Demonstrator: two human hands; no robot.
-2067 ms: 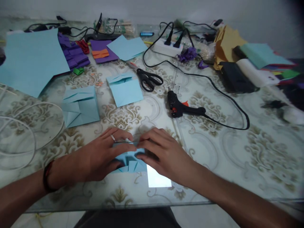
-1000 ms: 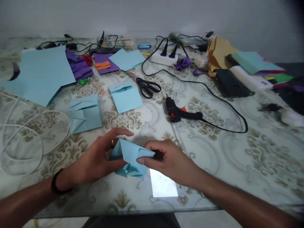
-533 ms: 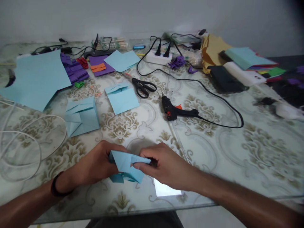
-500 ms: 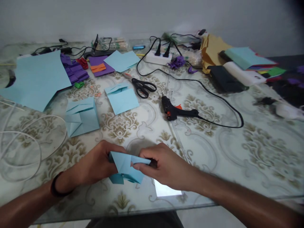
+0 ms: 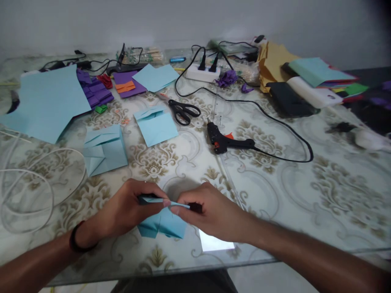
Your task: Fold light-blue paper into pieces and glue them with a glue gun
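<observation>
A folded light-blue paper piece (image 5: 163, 221) is lifted just above the glass table (image 5: 275, 191) near its front edge. My left hand (image 5: 128, 209) pinches its upper left edge, fingers closed, with a ring on one finger and a dark band at the wrist. My right hand (image 5: 210, 211) pinches the upper right edge, thumb and forefinger pressed together. The top flap lies nearly edge-on between my fingertips. The lower folds hang below my hands.
Two more folded blue pieces (image 5: 104, 148) (image 5: 155, 124) lie beyond my hands. Scissors (image 5: 183, 112), a black glue gun (image 5: 227, 140) with its cord, a power strip (image 5: 201, 72), a big blue sheet (image 5: 45, 101), purple paper (image 5: 97, 91) and white wire loops (image 5: 27, 183) surround them.
The paper was pressed flat on the table, then I lifted it and turned it. Its top flap has now folded down to nearly edge-on between my pinching fingers.
</observation>
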